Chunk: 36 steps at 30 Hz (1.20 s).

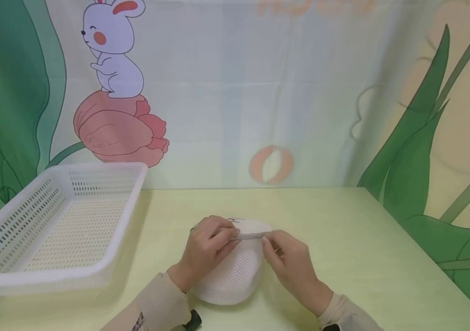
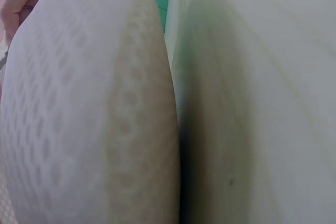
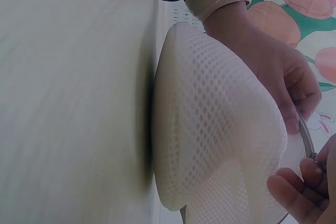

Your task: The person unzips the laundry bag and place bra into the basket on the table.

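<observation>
A rounded white mesh bag (image 1: 230, 280) sits on the table (image 1: 367, 248), grey zipper (image 1: 251, 236) across its top

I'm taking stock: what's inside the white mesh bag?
The white mesh bag shows its outside and a grey zip, with the left hand and right hand there. The mesh covers the inside, so any contents can't be made out.

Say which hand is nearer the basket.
Left. The left hand holds the zip on the side toward the basket; the right hand pinches it farther right, away from the basket.
</observation>
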Tool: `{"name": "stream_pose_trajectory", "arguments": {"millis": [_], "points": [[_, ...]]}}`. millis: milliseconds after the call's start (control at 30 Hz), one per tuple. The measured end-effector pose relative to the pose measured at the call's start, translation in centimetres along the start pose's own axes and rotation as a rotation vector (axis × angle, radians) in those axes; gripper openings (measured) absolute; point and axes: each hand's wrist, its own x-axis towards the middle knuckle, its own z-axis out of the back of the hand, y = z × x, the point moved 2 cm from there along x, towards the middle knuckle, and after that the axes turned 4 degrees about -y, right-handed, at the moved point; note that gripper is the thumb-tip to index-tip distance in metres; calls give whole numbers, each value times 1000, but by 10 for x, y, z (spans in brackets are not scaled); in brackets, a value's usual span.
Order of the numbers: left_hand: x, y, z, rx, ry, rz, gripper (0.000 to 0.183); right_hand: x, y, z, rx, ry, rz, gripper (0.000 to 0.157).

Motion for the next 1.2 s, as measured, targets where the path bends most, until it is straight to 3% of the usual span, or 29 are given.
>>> {"name": "stream_pose_trajectory", "arguments": {"millis": [433,1200], "points": [[0,3,-1,-4,1,8,26,2,-3,2,19,-24,29,12],[-5,7,3,-49,-4,42,25,0,-11,0,65,-8,-83,13]]}}
